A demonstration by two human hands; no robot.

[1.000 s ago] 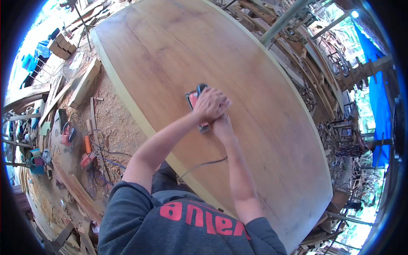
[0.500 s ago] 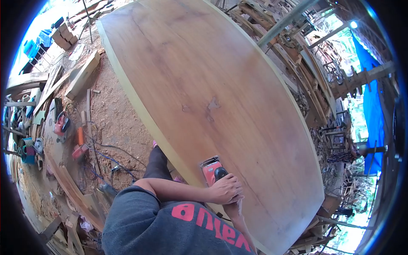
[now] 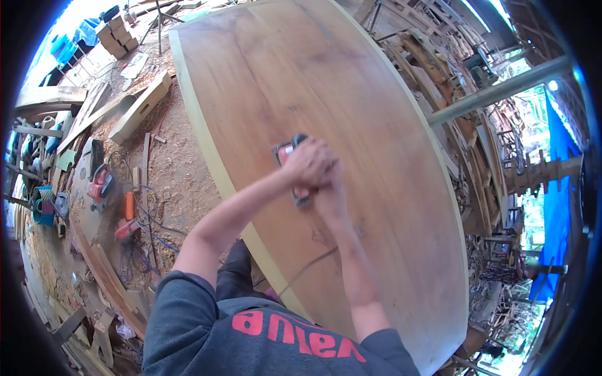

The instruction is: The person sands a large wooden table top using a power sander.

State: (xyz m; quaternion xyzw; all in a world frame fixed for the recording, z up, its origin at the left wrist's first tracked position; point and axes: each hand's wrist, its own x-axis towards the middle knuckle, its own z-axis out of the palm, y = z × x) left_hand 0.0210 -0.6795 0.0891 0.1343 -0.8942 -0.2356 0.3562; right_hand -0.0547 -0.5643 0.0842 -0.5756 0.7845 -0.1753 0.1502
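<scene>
A red power sander with a black knob lies flat on a large, smooth wooden slab. My left hand is closed over its top, close to the black knob. Just behind it, my right hand wraps the rear part, with fingers partly hidden and smeared by motion. Both hands and forearms cover much of the tool. A grey cord trails across the slab towards my body. Dark grain streaks run along the wood, and a pale band follows its left edge.
Left of the slab, sawdust covers the ground, with red power tools, tangled cables and a thick timber beam. A metal pole crosses at the right, over stacked planks. A blue tarp hangs beyond.
Both hands have pushed the sander forward along the slab, away from my body. My arms are now stretched out, and the cord has come into view. The camera view has shifted slightly.
</scene>
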